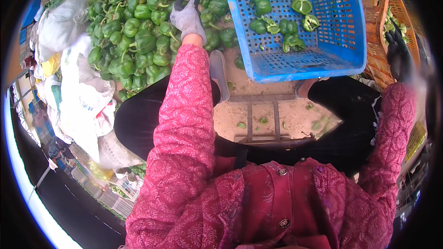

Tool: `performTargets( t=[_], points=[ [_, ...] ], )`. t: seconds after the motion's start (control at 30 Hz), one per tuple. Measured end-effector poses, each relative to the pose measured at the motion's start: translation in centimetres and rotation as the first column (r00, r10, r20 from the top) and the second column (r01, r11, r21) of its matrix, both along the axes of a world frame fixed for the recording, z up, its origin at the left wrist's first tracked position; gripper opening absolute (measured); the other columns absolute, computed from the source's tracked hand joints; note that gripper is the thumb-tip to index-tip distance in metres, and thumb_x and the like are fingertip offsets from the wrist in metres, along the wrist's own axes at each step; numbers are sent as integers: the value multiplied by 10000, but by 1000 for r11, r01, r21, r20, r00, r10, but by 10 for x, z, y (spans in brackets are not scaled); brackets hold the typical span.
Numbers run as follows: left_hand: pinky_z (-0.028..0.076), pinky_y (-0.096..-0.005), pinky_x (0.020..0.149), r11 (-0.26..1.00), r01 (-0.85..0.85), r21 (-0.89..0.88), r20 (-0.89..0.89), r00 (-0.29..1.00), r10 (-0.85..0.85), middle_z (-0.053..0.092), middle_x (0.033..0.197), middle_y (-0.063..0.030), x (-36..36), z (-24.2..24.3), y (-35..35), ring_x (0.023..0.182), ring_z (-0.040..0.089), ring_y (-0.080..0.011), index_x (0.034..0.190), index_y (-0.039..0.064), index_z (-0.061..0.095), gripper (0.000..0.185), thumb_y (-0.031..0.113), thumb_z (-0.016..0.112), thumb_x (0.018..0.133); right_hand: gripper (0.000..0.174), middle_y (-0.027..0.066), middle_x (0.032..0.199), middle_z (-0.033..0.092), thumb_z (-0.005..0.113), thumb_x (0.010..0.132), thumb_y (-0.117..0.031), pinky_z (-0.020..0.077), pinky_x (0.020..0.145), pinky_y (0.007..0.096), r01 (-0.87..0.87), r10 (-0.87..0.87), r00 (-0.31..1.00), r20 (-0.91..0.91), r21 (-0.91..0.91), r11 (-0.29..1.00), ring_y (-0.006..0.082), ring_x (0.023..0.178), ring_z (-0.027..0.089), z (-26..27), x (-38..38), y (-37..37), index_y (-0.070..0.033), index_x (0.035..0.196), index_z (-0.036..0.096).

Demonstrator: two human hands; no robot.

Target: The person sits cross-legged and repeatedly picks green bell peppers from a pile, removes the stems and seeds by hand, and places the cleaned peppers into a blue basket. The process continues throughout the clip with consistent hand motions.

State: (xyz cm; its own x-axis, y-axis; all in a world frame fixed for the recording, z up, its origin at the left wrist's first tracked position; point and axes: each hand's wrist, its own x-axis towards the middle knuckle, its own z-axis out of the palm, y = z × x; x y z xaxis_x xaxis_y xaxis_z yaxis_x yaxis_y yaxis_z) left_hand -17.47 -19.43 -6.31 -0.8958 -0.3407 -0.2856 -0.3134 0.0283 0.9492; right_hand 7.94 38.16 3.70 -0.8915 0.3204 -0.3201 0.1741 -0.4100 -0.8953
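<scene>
A large heap of green bell peppers (143, 41) lies on the ground at the upper left. My left hand (188, 15), in a grey glove with dark fingertips, reaches onto the heap's right side; its thumb and a finger look apart, and whether it touches a pepper is unclear. Far to the right, my right hand (399, 55), in a dark glove, is beside an orange plastic crate (375, 34); its fingers point up towards pale green pieces, and its grip cannot be made out. Between the hands stands a blue perforated plastic crate (301, 74) with several green peppers inside, some cut or broken.
White plastic sacks (83, 100) lie left of the heap. Below the blue crate, a metal frame (263, 97) rests on the dirt ground between my legs, among small green scraps. A yellow object (415, 141) is at the right edge, and stacked crates (100, 193) show at the lower left.
</scene>
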Motion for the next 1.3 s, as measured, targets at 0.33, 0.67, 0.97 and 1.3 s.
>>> performTargets(
  t=[0.33,0.67,0.97,1.3],
  points=[
    [501,-376,840,483,251,-839,86,937,-338,685,1023,-153,-103,-111,21,930,660,-267,1137,41,635,660,425,808,628,463,160,1312,532,563,923,-359,550,746,220,-334,181,920,349,450,829,138,978,639,56,-52,-131,-51,1269,563],
    [488,-355,876,607,334,-721,109,920,-377,691,1054,-83,-81,-37,3,992,644,-248,1103,130,677,551,390,817,638,491,72,1080,637,606,869,-83,439,571,183,-251,111,942,317,444,860,63,728,554,91,-78,-239,-4,1339,486],
    [461,-457,947,203,371,-906,173,763,-623,442,1376,-209,-86,-84,29,1146,515,-472,1355,206,466,598,384,626,806,521,82,1098,627,604,871,-110,448,557,193,-313,132,906,402,428,848,76,720,551,80,-70,-245,10,1354,449],
    [516,-448,890,180,267,-947,71,718,-692,529,1241,-222,-84,-37,17,1087,579,-396,1395,182,393,642,270,648,812,514,84,1156,617,574,878,-39,446,573,176,-313,216,936,278,375,873,70,736,559,72,-69,-248,8,1370,435]
  ],
)
